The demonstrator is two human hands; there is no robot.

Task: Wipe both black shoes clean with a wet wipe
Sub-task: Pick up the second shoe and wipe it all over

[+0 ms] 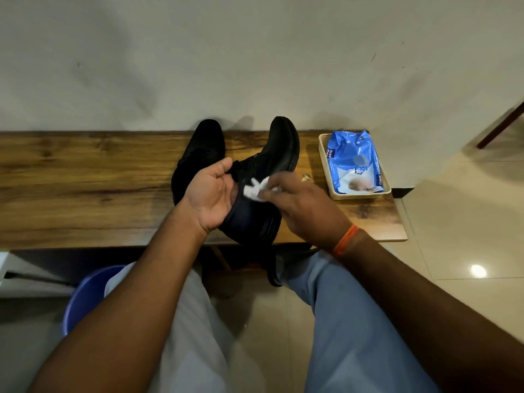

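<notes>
Left hand (211,195) grips tilted black fabric shoe (265,177) at collar; right hand (306,207) pinches crumpled white wet wipe (256,190) against its side; second black shoe (198,154) behind on wooden bench (85,180).

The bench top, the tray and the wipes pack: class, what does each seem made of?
Bench top: wood or wood-look laminate, brown grain and knots showing.
Tray: cream, probably plastic; smooth plain rim.
Wipes pack: thin blue plastic film, glossy and creased.
</notes>
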